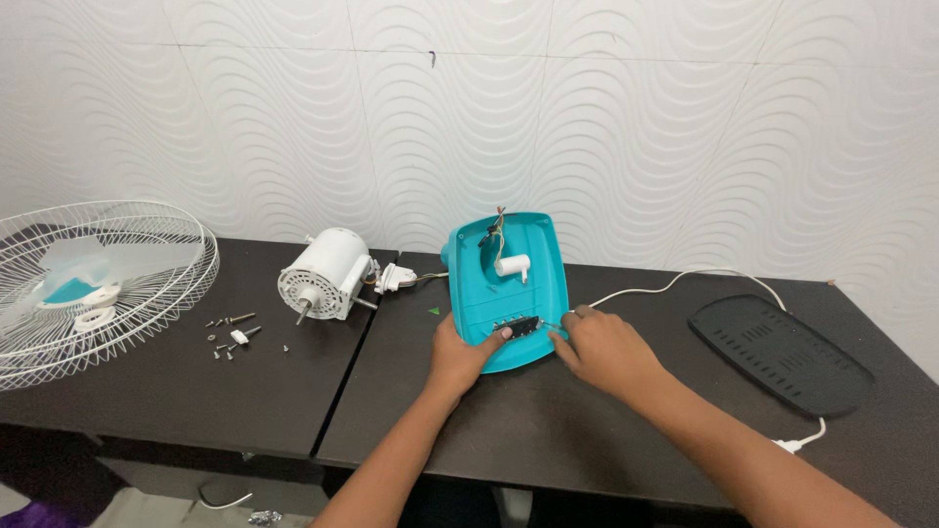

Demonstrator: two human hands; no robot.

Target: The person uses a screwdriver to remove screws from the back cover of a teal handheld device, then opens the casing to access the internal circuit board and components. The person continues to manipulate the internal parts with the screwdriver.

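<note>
Overhead, a wavy white wall (pixel 587 127) backed two dark tables (pixel 196 391). The left hand (pixel 460 354) clamped the teal fan base (pixel 511 284) lying near the seam; the right hand (pixel 606 347) pinched a small tool at its switch block (pixel 516 326).

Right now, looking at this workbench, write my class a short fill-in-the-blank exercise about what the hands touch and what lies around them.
1. Both hands, left and right, rest on the ____ fan base housing.
2. The white fan motor lies to the ____ of that housing.
3. The black base cover lies by the person's ____ arm.
4. Loose screws lie between the motor and the wire fan ____.

Missing words: turquoise; left; right; guard
</note>
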